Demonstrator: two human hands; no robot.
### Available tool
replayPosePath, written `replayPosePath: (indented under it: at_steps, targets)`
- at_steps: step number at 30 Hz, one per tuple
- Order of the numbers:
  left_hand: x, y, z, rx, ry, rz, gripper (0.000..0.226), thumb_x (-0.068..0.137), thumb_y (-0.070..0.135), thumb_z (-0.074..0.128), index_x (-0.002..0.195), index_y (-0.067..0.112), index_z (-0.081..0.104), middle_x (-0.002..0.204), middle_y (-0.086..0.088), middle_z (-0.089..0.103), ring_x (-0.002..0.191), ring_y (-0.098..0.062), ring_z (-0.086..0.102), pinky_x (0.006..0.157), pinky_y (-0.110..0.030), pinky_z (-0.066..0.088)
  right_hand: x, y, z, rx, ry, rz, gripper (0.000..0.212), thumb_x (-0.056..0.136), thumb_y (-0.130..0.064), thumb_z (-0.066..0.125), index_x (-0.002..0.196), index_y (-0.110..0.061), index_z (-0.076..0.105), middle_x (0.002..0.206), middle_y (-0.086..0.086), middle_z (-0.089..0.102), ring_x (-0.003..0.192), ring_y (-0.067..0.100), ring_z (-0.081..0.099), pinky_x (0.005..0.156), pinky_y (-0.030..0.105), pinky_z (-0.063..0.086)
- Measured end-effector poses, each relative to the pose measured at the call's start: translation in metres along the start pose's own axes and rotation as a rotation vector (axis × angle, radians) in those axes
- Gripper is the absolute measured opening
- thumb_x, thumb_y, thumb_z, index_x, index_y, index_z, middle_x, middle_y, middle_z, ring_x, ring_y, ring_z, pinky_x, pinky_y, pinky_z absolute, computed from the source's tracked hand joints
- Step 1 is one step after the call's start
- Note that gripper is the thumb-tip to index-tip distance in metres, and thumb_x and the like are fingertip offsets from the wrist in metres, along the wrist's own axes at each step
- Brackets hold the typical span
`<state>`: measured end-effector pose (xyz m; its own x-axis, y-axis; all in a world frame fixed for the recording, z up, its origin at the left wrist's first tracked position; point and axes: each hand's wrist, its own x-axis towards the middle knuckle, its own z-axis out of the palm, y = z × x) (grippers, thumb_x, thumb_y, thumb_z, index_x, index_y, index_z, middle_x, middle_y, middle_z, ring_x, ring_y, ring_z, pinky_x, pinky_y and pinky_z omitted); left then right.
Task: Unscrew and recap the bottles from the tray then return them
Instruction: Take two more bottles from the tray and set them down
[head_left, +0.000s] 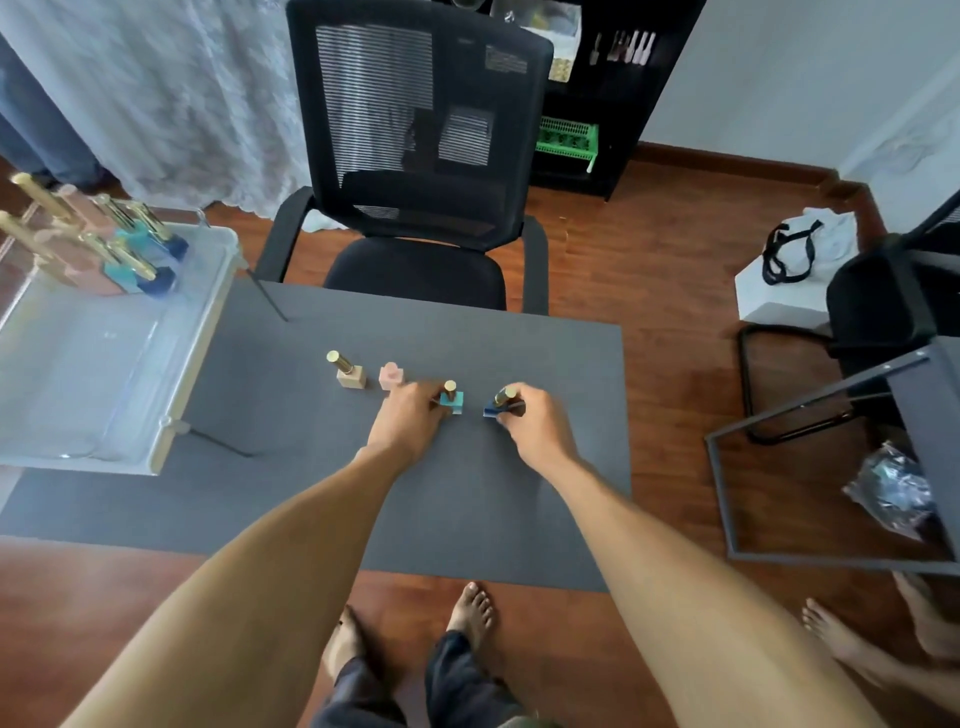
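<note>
While the left hand (410, 415) is resting beside the teal bottle (451, 399), its fingertips are touching the base. The right hand (530, 423) is pinching the blue bottle (500, 404) between narrowed fingers.

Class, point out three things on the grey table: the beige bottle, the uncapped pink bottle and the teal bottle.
beige bottle (351, 379), head view, on its square base.
pink bottle (390, 376), head view, on its body.
teal bottle (453, 400), head view, on its base.

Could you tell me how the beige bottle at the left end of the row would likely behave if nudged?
The beige bottle probably tips more readily than it slides: its tall gold cap rises above a small base. Its flat-sided square base shouldn't roll far on the table.
</note>
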<state>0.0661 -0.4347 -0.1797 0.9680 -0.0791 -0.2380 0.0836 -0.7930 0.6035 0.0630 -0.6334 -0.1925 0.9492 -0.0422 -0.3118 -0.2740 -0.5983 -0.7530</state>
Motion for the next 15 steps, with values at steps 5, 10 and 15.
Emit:
replayPosePath:
  at_steps: [5, 10, 15]
  targets:
    - [0.009, 0.001, 0.005, -0.044, 0.048, 0.036, 0.009, 0.094, 0.006, 0.061, 0.086, 0.007, 0.062, 0.062, 0.011, 0.045, 0.083, -0.031, 0.040, 0.077, -0.042, 0.046, 0.007, 0.004, 0.000, 0.036, 0.009, 0.001, 0.019, 0.091, -0.002, 0.072, 0.106, -0.013, 0.074, 0.098, 0.002, 0.077, 0.091, 0.023, 0.072, 0.083, 0.035, 0.056]
    - [0.017, 0.002, 0.011, -0.122, 0.044, -0.007, 0.010, 0.095, 0.006, 0.062, 0.102, 0.010, 0.067, 0.085, -0.006, 0.068, 0.085, -0.033, 0.058, 0.081, -0.042, 0.051, 0.019, 0.004, -0.002, 0.011, 0.022, 0.005, 0.020, 0.093, -0.004, 0.070, 0.110, -0.014, 0.072, 0.104, 0.001, 0.077, 0.094, 0.022, 0.071, 0.089, 0.040, 0.057]
    - [0.025, 0.002, 0.015, -0.126, 0.034, -0.037, 0.028, 0.097, 0.007, 0.061, 0.125, 0.010, 0.065, 0.105, -0.011, 0.071, 0.098, -0.032, 0.063, 0.091, -0.043, 0.051, 0.026, 0.004, -0.002, 0.009, 0.021, 0.005, 0.018, 0.092, -0.007, 0.071, 0.106, -0.017, 0.071, 0.102, 0.000, 0.076, 0.094, 0.023, 0.071, 0.088, 0.041, 0.057]
